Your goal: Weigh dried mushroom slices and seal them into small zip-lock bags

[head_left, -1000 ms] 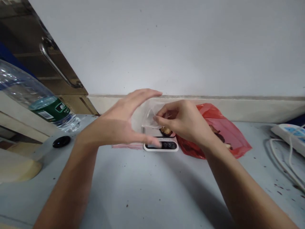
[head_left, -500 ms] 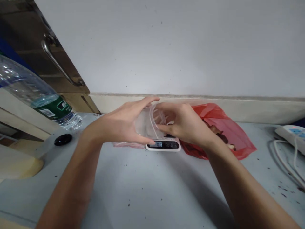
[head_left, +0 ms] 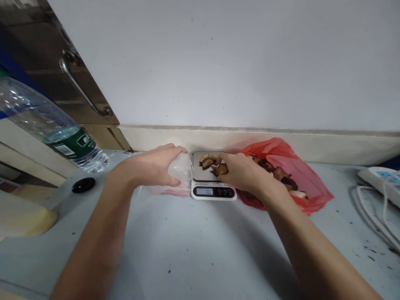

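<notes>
- Left hand [head_left: 153, 168] grips a clear plastic bag [head_left: 180, 168], held just left of the small scale [head_left: 213, 183] on the desk [head_left: 193, 250].
- Right hand [head_left: 240, 173] pinches a dried brown piece [head_left: 221, 168] over the scale's plate; more pieces [head_left: 208, 160] sit between hand and bag.
- Scale display reads about 100.
- Red bag [head_left: 281, 175] lies right; bottle label [head_left: 78, 143] isn't readable.
</notes>
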A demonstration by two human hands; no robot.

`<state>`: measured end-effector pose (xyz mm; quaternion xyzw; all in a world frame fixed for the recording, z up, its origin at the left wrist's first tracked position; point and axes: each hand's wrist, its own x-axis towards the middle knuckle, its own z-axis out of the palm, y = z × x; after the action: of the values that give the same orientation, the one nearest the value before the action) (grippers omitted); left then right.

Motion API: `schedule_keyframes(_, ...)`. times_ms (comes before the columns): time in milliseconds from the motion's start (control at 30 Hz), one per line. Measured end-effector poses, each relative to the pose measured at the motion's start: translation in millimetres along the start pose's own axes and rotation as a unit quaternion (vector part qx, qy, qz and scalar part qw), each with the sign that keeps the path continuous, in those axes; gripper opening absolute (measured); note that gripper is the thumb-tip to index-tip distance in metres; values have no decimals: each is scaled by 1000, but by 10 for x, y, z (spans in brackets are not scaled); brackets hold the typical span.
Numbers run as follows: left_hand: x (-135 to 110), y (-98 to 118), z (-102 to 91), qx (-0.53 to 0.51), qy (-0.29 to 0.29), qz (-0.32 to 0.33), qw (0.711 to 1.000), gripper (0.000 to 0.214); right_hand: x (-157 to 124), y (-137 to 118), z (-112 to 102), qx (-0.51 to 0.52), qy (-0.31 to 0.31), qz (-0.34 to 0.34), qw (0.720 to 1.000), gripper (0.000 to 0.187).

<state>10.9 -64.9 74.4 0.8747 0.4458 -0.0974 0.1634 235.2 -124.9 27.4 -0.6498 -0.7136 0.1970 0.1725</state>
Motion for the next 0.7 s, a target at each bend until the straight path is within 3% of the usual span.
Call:
schedule_keyframes(233, 127, 29, 124, -11, -18, 35, 999, 59, 29, -124, -84, 3, -17, 40, 999, 25)
schedule_keyframes(400, 191, 12, 128, -41, -11, 46, 998, 60, 42, -192, -35, 178, 31, -61, 982, 36)
schedule_keyframes(500, 153, -30, 64, -60, 1, 42, 997, 61, 84, -164, 22, 280, 71, -72, 955, 25)
schedule_keyframes(600, 75, -85, -1, -59, 19, 20, 998, 72, 145, -91, 78, 187, 133, -30, 973, 19)
schedule_keyframes(700, 37, -129, -16, -28, 21, -9, 999, 85, 203, -16, 161, 31, 77, -40, 996, 29)
